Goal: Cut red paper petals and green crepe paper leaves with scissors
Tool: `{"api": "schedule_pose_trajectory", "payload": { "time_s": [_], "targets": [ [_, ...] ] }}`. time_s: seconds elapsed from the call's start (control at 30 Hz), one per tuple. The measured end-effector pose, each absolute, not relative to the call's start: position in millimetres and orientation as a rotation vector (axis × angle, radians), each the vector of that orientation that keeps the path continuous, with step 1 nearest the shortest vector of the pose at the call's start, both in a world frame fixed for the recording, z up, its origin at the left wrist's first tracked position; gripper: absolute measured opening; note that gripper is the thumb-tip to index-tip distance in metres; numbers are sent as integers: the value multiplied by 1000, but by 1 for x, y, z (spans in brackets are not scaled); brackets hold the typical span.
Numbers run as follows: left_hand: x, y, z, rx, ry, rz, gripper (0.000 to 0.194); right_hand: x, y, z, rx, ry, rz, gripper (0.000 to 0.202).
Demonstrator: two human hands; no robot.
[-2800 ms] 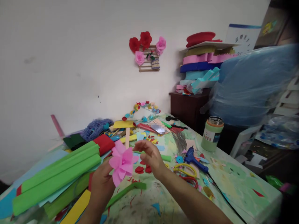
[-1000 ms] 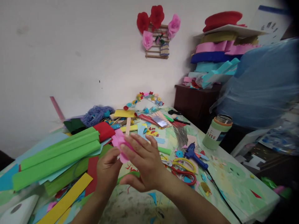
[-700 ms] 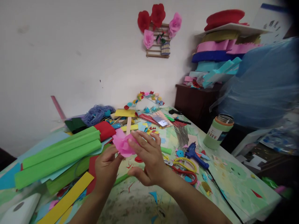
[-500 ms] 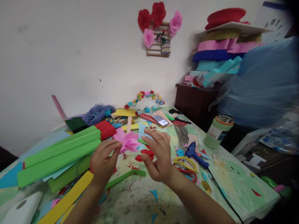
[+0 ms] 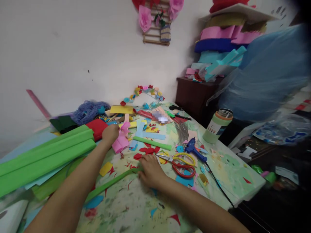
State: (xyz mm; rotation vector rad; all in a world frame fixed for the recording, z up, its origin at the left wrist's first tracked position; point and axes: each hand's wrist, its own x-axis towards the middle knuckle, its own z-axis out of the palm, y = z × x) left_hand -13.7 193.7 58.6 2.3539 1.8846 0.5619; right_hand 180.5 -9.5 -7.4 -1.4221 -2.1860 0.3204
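My left hand (image 5: 111, 134) is closed at the upper left edge of a pink paper flower (image 5: 121, 144) and holds it, the fingertips partly hidden behind the wrist side. My right hand (image 5: 152, 170) rests low over the table, its thumb and fingers apart around the end of a narrow green paper strip (image 5: 116, 180). Just ahead of those fingertips lie red paper petals (image 5: 148, 150). Scissors (image 5: 183, 164) with one yellow and one red handle lie to the right of this hand. A straight green strip (image 5: 153, 142) lies beyond it.
Green crepe paper rolls (image 5: 48, 149) and blue yarn (image 5: 89, 111) fill the left side. A blue glue gun (image 5: 195, 150) with a trailing cord, a bundle of thin wires (image 5: 181, 131) and a jar (image 5: 218, 126) stand or lie on the right. Paper scraps litter the table (image 5: 233, 171).
My left hand has moved forward onto the pink flower and closed on it. My right hand has come down to the green strip's end. The view has shifted, too.
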Motion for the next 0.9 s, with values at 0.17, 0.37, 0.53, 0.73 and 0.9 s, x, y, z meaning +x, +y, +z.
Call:
{"api": "schedule_pose_trajectory", "payload": {
  "time_s": [0.17, 0.37, 0.53, 0.73, 0.9],
  "targets": [
    [-16, 188, 54, 2292, 1963, 500, 34, 186, -6, -22, -1429, -2173, 353, 25],
    [-12, 112, 49, 2365, 1636, 459, 40, 188, -3, -20, -1369, -2176, 368, 6],
    [-4, 30, 33, 2362, 1239, 304, 37, 188, -5, -16, -1250, -2211, 358, 8],
    [4, 16, 43, 2344, 1143, 202, 28, 190, -8, 0, -1184, -2302, 218, 15],
    [-8, 25, 81, 2186, 1228, 517, 18, 224, -22, 24, -1623, -2319, 41, 22]
  ]
}}
